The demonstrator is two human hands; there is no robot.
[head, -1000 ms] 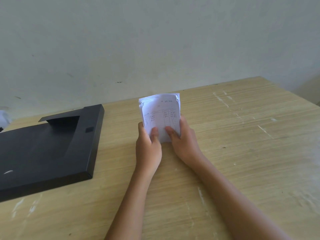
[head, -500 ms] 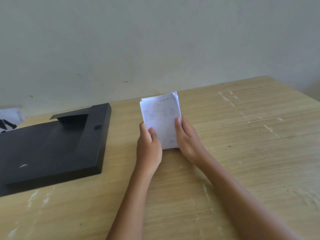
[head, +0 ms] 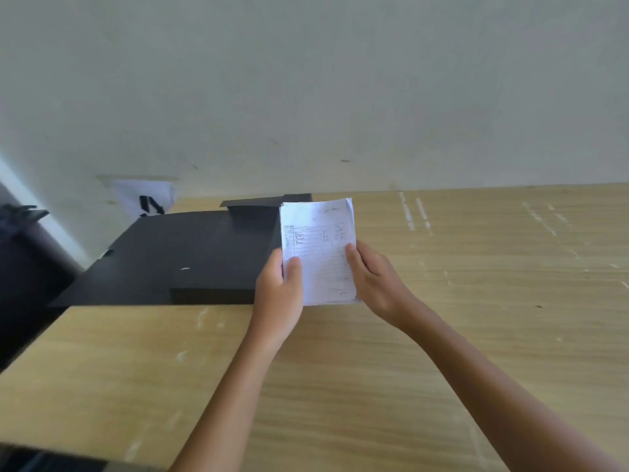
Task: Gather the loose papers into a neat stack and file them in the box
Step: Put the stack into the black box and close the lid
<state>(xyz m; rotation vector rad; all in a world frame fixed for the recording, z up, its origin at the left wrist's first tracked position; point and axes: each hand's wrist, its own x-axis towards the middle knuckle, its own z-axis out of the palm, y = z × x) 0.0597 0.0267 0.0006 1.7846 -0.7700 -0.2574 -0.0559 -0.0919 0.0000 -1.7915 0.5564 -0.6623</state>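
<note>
Hands: our left hand [head: 277, 287] and right hand [head: 372, 277] pinch the paper stack [head: 318, 250] upright by its side edges.
Box: the black box [head: 190, 253] lies left of the stack, nearer our left hand.

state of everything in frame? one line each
Stack of white ruled papers: gathered, held upright above the table, not yet filed.
Flat black file box: lying on the wooden table, lid open.
Left hand: grips the stack's left edge.
Right hand: grips the stack's right edge.
</note>
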